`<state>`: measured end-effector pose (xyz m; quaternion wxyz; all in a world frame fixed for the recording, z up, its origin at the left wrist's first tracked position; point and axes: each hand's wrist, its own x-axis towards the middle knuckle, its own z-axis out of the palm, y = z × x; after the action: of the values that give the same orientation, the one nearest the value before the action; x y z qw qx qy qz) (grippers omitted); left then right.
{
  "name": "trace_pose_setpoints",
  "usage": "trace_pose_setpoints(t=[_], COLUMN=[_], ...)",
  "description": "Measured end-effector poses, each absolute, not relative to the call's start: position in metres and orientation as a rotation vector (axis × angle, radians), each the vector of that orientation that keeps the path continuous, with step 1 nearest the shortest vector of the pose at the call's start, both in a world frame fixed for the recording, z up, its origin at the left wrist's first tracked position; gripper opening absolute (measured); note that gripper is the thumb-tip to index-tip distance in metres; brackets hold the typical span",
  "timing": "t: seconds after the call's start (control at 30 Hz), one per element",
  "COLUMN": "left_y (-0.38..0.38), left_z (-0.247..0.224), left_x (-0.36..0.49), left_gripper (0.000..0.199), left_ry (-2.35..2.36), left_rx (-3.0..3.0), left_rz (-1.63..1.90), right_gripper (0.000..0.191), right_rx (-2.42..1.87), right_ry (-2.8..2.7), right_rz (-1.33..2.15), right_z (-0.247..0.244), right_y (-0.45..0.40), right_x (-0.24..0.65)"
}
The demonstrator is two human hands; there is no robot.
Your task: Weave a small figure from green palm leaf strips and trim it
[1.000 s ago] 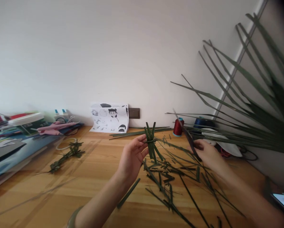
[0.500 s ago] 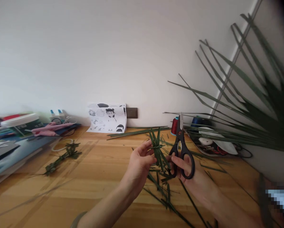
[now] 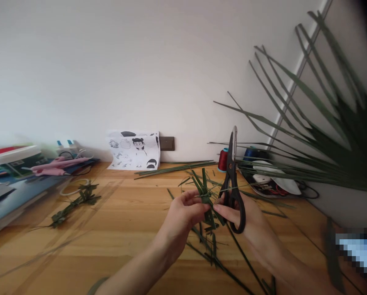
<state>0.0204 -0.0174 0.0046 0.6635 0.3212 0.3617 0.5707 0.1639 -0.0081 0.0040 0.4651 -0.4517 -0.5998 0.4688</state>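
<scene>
In the head view, a small tied bundle of green leaf strips point(image 3: 206, 198) is held above the light wooden table point(image 3: 125, 233), near the middle of the work area, with its cut ends fanned upward and its lower strips hanging down. The bundle is pinched from the left between the thumb and fingers of the left hand point(image 3: 182, 215), which is closed narrowly on it. By the right hand point(image 3: 254, 221), a pair of black-handled scissors point(image 3: 230, 171) is held with the blades pointing upward and close together, while the thumb tip is brought to the right edge of the bundle. Loose dark green leaf cuttings point(image 3: 214, 250) are scattered on the table below and around both hands. Behind the scissors, a dark red thread spool point(image 3: 223, 159) is stood near the wall, and a blue thread spool point(image 3: 249, 153) is partly covered by the long blades of a large green fan-shaped palm leaf point(image 3: 334, 151) at the right. White printed sheets with black drawings point(image 3: 133, 155) are propped against the wall beside a dark brown rectangular wall plate point(image 3: 167, 143). On the left, a knotted green leaf piece point(image 3: 74, 205) is laid close to a pale ring point(image 3: 61, 191), and a pink tool point(image 3: 56, 166) is placed beside a white-lidded green tub point(image 3: 30, 162).
</scene>
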Motion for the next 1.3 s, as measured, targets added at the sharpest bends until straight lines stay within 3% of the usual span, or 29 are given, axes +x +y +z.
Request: trace_pose_setpoints(t=[0.73,1.3], left_y=[-0.0164,-0.0134], left_z=[0.0022,0.0008], left_x=[0.0159,0.0165], left_gripper=[0.019,0.026], left_ry=[0.835,0.871], left_rx=[0.694,0.670], left_rz=[1.233,1.239], right_gripper=[0.017,0.018], right_rx=[-1.064,-1.136], right_ry=[-1.518,-1.539], right_rz=[1.290,1.227], right_z=[0.0072,0.0104], right_y=[-0.0109,-0.0141], right_x=[0.1606,0.1623])
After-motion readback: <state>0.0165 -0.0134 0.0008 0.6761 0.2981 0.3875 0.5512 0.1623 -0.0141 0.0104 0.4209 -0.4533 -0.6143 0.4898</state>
